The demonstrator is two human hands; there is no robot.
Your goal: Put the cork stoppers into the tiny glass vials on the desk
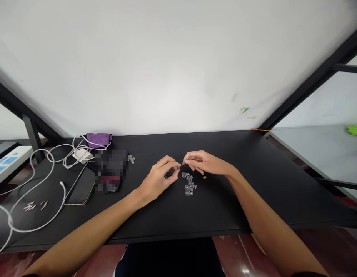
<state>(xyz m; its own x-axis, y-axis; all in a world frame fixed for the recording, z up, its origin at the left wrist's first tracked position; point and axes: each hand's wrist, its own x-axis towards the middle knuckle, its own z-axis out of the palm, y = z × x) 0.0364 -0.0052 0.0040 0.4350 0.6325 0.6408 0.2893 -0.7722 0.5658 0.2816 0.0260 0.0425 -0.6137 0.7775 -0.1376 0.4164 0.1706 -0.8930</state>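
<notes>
My left fingers (173, 166) appear pinched on a small clear plastic part (177, 167), and my right fingers (192, 157) curl just beside it, their grip unclear. More clear parts (189, 184) lie just below on the black counter (224, 215), near a tiny brown scrap (204, 177).

A tiny clear plastic piece (177, 167) is held up in a pinch. A heap of clear, round, bumpy pieces (189, 184) lies at five o'clock from it. More clear bits (131, 159) lie at nine o'clock.
</notes>
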